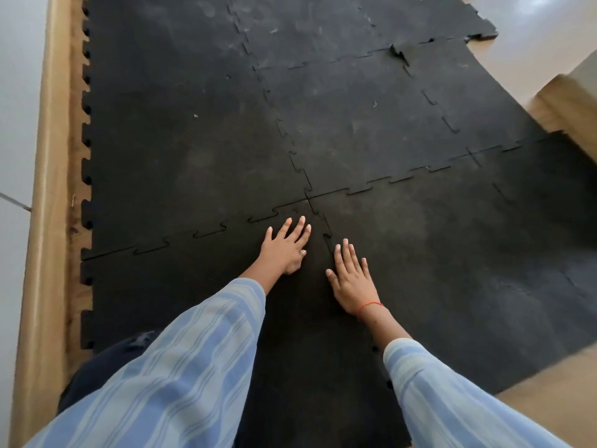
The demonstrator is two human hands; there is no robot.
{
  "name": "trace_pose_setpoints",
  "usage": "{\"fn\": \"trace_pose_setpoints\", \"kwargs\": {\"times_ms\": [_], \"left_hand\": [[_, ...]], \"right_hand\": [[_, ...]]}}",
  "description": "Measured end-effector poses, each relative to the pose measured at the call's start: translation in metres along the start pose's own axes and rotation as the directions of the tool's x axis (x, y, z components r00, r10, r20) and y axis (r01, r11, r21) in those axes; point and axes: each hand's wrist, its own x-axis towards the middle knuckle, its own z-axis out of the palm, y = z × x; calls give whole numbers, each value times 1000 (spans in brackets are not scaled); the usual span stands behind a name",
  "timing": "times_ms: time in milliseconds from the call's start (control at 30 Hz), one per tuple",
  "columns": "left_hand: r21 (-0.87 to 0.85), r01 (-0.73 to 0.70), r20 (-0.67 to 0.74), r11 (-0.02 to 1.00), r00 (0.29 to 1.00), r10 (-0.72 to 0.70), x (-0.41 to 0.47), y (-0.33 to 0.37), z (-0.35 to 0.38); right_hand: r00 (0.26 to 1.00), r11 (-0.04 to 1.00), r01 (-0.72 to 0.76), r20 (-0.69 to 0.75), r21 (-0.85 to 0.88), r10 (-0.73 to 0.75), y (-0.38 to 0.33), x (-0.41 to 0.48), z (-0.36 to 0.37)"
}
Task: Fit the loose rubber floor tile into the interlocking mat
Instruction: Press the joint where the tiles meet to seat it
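While flat, hands (pixel 318 263) press tile (pixel 200 305), mat (pixel 193 130)

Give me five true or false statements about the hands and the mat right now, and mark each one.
1. Both hands lie flat on the mat. True: left hand, right hand.
2. The right wrist wears a red thread. True.
3. The left hand holds a hammer. False: it holds nothing, fingers spread.
4. The mat is bright green. False: it is black.
5. A raised tile corner sticks up at the far seam. True.
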Motion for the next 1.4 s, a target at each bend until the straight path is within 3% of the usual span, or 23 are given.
{"fn": "trace_pose_setpoints", "kwargs": {"times_ms": [133,367,500,567,633,700,767,933,1033,1233,1400], "left_hand": [[41,-131,-28,991,991,132,1,16,16],[69,-69,-38,995,997,72,4,23,20],[43,-1,-32,999,999,3,-1,40,16],[42,12,-31,999,999,-11,-7,52,23],[69,12,-18,998,1000,-11,-14,63,30],[90,17,-21,996,1000,-16,-18,69,34],[123,32,-39,992,999,-28,-19,72,35],[199,73,-41,977,997,-66,-19,78,34],[187,72,-20,980,997,-70,-21,79,32],[128,38,-11,991,999,-37,-20,75,34],[121,30,-9,992,1000,-29,-17,74,36]], "right_hand": [[993,996,-93,-76,9,93,7,-30,20],[989,977,-129,-94,-170,115,11,-26,25],[997,993,-82,-16,-79,81,12,-20,14],[991,991,-132,-30,12,133,22,-34,14],[946,956,-286,-138,59,292,33,-68,29],[855,891,-440,-253,109,453,37,-100,46],[808,864,-496,-318,90,497,37,-107,54],[852,893,-449,-320,-38,415,37,-95,56],[846,888,-460,-301,2,439,37,-100,55],[740,864,-470,-454,178,496,42,-159,76],[743,867,-469,-455,169,490,43,-163,82]]}}
